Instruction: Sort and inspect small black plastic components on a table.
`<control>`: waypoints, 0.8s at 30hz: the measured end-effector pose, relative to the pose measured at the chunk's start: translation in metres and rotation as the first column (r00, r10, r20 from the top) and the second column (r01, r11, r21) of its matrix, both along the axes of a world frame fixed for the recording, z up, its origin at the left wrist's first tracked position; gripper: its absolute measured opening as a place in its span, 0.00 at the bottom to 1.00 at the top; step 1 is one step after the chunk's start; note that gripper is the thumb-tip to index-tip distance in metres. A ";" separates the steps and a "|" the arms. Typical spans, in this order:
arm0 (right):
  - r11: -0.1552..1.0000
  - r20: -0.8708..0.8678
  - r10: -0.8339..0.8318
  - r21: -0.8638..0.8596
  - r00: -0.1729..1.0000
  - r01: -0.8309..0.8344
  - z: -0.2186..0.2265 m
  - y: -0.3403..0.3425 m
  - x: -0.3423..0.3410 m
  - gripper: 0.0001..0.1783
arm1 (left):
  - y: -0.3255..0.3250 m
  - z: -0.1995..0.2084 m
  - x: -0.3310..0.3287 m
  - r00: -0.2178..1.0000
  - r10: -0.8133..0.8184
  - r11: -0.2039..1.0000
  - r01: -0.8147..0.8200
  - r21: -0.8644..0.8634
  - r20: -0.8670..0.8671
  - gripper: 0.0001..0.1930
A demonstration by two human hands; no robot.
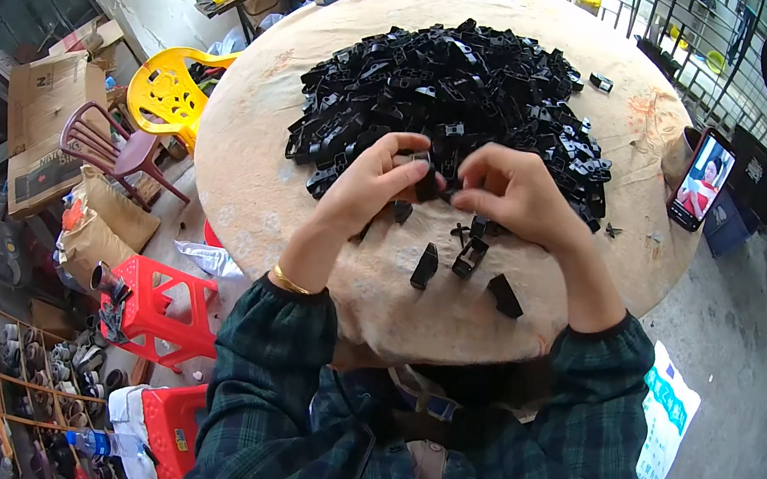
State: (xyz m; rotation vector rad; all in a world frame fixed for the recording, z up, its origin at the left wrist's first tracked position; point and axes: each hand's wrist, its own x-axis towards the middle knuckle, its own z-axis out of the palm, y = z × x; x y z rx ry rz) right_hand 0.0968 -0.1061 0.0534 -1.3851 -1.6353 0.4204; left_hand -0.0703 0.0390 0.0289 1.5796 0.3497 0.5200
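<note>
On the near side of the heap (451, 78), loose pieces (470, 257): a few, black, lying on the table (251, 151); whether finished, cannot tell.
Left hand (377, 181): pinching a black piece (428, 186) just before the heap.
Right hand (515, 197): curled beside that piece; whether gripping, cannot tell.
Heap: large, so most work seemingly remains.
</note>
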 end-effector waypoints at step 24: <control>0.985 -0.390 -0.167 -0.032 0.906 0.168 -0.016 0.005 0.017 0.19 | -0.053 -0.023 0.041 0.957 0.089 0.515 0.194 0.835 -0.277 0.20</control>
